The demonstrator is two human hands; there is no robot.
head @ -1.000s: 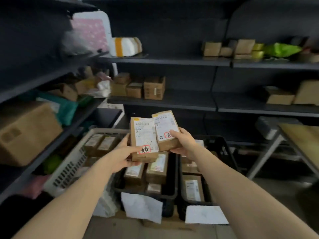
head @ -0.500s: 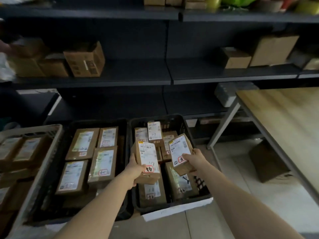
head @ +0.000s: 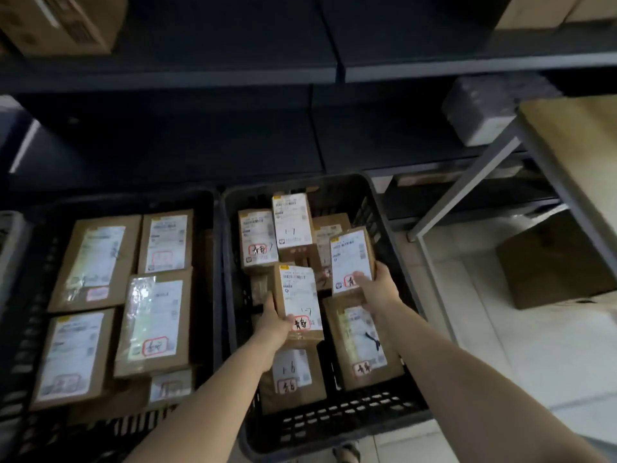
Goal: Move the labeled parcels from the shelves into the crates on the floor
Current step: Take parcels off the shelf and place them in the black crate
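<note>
Two labelled parcels over the right crate (head: 384, 208), left hand (head: 273, 324) gripping the "1-7" parcel (head: 298, 304), right hand (head: 379, 289) the other parcel (head: 350, 259).

Left crate (head: 213, 235): on the floor, parcels lying in it.
Right crate (head: 384, 208): just beside it, to its right.
Both hands (left hand (head: 273, 325), right hand (head: 377, 289)): over the right crate, one parcel each, left parcel (head: 298, 304) nearer than right parcel (head: 350, 259).
Shelves (head: 467, 65): behind the crates.
Tabletop (head: 581, 155): far right.
</note>
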